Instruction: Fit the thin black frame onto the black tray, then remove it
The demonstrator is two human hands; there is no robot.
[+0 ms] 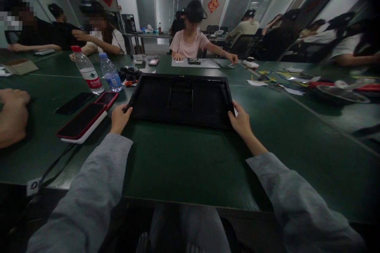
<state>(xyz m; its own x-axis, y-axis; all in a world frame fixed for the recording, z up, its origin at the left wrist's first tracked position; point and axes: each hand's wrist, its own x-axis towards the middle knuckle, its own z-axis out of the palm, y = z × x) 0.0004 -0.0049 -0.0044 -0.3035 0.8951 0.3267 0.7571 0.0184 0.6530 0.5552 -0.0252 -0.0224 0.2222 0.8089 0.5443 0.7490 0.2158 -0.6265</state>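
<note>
A wide black monitor [151, 101], with a thin raised frame and a small mark on its far edge, lies or is held low over the green table in front of me. A pale rectangular outline shows at its middle; whether it is a part or a reflection I cannot tell. My left hand [120, 118] is closed on its left edge, thumb on top. My right hand [241, 120] grips the right edge the same way, with something white by its fingers. The fingers beneath are partly hidden.
Left of the monitor are red-cased phones [81, 120] on a white block, a dark phone [75, 102] and two water bottles [89, 75]. Another person's hand [13, 116] rests at far left. Cables [276, 79] lie at right. A person [190, 43] sits opposite.
</note>
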